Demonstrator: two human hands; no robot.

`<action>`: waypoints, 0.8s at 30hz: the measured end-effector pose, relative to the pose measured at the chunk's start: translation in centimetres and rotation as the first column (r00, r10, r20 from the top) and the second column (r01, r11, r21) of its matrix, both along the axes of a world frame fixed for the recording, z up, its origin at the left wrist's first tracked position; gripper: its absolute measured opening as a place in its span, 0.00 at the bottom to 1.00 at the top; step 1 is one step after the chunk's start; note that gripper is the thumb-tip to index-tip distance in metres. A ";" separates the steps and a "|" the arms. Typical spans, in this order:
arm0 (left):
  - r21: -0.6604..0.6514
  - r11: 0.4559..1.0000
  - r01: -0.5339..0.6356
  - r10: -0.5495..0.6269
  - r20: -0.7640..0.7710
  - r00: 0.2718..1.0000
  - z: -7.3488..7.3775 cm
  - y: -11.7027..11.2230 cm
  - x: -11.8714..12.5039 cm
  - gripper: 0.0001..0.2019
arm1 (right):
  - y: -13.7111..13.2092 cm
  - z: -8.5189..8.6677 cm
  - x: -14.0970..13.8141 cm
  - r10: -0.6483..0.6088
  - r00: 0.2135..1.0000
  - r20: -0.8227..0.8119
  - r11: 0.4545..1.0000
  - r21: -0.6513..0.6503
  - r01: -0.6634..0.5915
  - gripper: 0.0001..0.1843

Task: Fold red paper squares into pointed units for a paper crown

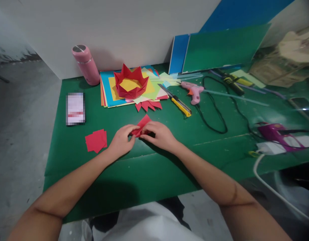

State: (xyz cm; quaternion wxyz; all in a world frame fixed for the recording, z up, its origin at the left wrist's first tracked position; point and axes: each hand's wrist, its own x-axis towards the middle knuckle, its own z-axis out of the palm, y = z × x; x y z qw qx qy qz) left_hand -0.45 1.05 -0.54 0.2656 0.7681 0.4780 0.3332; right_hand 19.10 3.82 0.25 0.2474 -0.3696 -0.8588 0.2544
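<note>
A red sheet of paper (145,120), partly folded, is held between my two hands over the green tabletop. My left hand (123,139) pinches its left edge with thumb and fingers. On the other side my right hand (158,134) grips the paper, fingers closed on its lower right part. How the fold runs under the fingers is hidden. Left of my left hand lie a few small red paper squares (96,140). Beyond the hands, several red folded paper pieces (148,105) stick out below a stack of coloured paper (105,90), on which sits a red folded-paper ring (131,92) with pointed tips.
A yellow utility knife (181,105) and a pink glue gun (194,91) with a black cord lie to the right. A pink bottle (87,67) stands at the back left. Further right are a purple-and-white power strip (272,134) and a phone (304,108).
</note>
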 end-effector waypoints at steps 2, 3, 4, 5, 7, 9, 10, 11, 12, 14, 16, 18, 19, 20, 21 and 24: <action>-0.001 1.000 0.002 -0.002 -0.001 1.000 0.1 0.0 0.0 0.16 | 0.0 0.0 -0.1 -0.016 1.000 0.026 1.000 0.012 0.016 0.07; -0.001 1.000 0.001 -0.001 -0.005 1.000 0.1 0.0 0.0 0.16 | 0.0 0.0 -0.2 -0.025 0.999 0.044 1.000 0.019 0.024 0.07; -0.001 1.000 -0.001 0.001 -0.009 1.000 0.1 0.0 0.0 0.16 | 0.0 0.0 -0.2 -0.033 0.998 0.062 0.999 0.023 0.032 0.07; -0.002 1.000 -0.003 0.003 -0.013 1.000 0.2 0.0 0.0 0.16 | 0.0 0.0 -0.3 -0.038 0.996 0.077 0.999 0.025 0.036 0.07; -0.002 1.000 -0.004 0.004 -0.016 1.000 0.2 0.0 0.0 0.16 | 0.0 0.0 -0.4 -0.039 0.995 0.093 0.999 0.023 0.037 0.07; -0.006 1.000 -0.001 0.000 -0.014 1.000 0.2 0.0 0.0 0.16 | 0.0 0.0 -0.5 -0.039 0.995 0.096 0.999 0.023 0.037 0.06; -0.006 1.000 0.001 -0.001 -0.013 1.000 0.2 0.0 0.0 0.16 | 0.0 -0.1 -0.5 -0.040 0.995 0.097 0.999 0.025 0.038 0.06; -0.004 1.000 0.003 -0.003 -0.013 1.000 0.2 0.0 0.0 0.16 | 0.0 -0.1 -0.6 -0.043 0.994 0.097 0.999 0.027 0.041 0.06; 0.000 1.000 0.003 -0.003 -0.015 1.000 0.2 0.0 0.0 0.16 | 0.0 -0.1 -0.6 -0.047 0.994 0.097 0.999 0.029 0.044 0.07; 0.009 1.000 0.001 -0.001 -0.020 1.000 0.2 0.0 0.0 0.16 | 0.0 -0.1 -0.6 -0.051 0.994 0.099 0.998 0.028 0.049 0.07; 0.014 1.000 -0.002 0.002 -0.024 1.000 0.1 0.0 0.0 0.16 | -0.1 -0.2 -0.6 -0.053 0.993 0.103 0.998 0.026 0.050 0.07; 0.011 1.000 -0.002 0.002 -0.024 1.000 0.1 0.0 0.0 0.15 | -0.1 -0.2 -0.7 -0.055 0.993 0.104 0.998 0.028 0.052 0.07; 0.009 1.000 -0.003 0.003 -0.023 1.000 0.1 0.0 0.0 0.15 | -0.1 -0.3 -0.7 -0.057 0.993 0.103 0.998 0.030 0.054 0.07; 0.006 1.000 -0.005 0.005 -0.022 1.000 0.1 0.0 0.0 0.15 | -0.1 -0.3 -0.7 -0.059 0.993 0.103 0.998 0.031 0.056 0.07; 0.003 1.000 -0.005 0.005 -0.022 1.000 0.1 0.0 0.0 0.15 | -0.1 -0.3 -0.7 -0.062 0.993 0.102 0.998 0.031 0.059 0.07; -0.002 1.000 -0.012 0.012 -0.025 1.000 0.1 0.0 0.1 0.15 | -0.1 -0.3 -0.8 -0.070 0.992 0.104 0.997 0.027 0.067 0.07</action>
